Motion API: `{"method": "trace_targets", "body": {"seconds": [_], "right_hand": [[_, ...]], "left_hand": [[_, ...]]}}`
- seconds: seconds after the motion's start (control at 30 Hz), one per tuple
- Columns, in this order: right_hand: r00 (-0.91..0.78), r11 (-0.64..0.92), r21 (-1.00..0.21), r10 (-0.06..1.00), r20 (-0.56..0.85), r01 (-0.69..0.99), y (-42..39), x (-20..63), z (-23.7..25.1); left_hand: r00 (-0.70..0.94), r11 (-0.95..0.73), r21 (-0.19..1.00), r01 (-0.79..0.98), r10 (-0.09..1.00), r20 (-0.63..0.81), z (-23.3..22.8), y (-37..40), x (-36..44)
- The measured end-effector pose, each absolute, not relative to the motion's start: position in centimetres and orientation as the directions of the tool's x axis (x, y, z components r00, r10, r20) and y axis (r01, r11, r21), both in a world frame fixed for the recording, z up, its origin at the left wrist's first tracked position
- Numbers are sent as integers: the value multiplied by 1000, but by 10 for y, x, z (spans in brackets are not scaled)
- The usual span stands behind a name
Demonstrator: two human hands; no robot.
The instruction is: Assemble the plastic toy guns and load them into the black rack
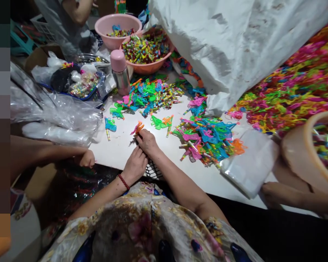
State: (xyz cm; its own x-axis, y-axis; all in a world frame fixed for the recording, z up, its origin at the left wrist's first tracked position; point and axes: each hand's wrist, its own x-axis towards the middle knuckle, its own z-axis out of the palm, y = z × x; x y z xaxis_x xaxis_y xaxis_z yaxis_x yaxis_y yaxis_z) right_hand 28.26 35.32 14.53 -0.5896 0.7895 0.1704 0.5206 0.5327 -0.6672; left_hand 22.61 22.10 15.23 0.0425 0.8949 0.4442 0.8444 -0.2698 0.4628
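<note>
Here, right hand (148, 142); orange piece (139, 127) pinched

Floral top (147, 223): a pale, greyish ground is covered with golden and pink-purple blooms and deep blue, pointed shapes
Sleeves (217, 229): the same print is carried
Bead bracelet (123, 181): small, dark red beads are strung around the left wrist
Left hand (135, 164) and right hand (148, 142): both are left bare, forearms too

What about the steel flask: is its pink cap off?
No, the pink cap sits on top of the steel flask.
</note>
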Motion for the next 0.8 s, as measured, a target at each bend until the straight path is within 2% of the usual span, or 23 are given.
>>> {"method": "trace_targets", "body": {"seconds": [0.13,0.2,0.27,0.37,0.43,0.5,0.63,0.8], "right_hand": [[-610,487,-752,779,144,444,354,291,152],[-576,448,-779,805,138,439,359,307,156],[-466,410,-742,872,149,530,367,331,161],[-296,329,-554,943,151,765,383,368,168],[-270,292,-433,956,114,852,393,382,171],[-276,275,-385,960,55,881,401,386,174],[-223,202,-460,975,8,864,408,381,172],[-291,358,-660,932,214,661,397,373,163]], "left_hand": [[-230,-197,533,823,742,630,172,222,210],[-338,-115,544,831,673,658,186,234,195],[-351,-87,565,820,703,618,198,254,180],[-232,-158,610,776,829,509,209,285,165],[-164,-189,633,751,875,455,210,299,161],[-147,-181,652,736,898,414,209,306,161],[-163,-144,695,705,920,356,208,305,165],[-159,-105,700,707,940,302,207,302,164]]}}
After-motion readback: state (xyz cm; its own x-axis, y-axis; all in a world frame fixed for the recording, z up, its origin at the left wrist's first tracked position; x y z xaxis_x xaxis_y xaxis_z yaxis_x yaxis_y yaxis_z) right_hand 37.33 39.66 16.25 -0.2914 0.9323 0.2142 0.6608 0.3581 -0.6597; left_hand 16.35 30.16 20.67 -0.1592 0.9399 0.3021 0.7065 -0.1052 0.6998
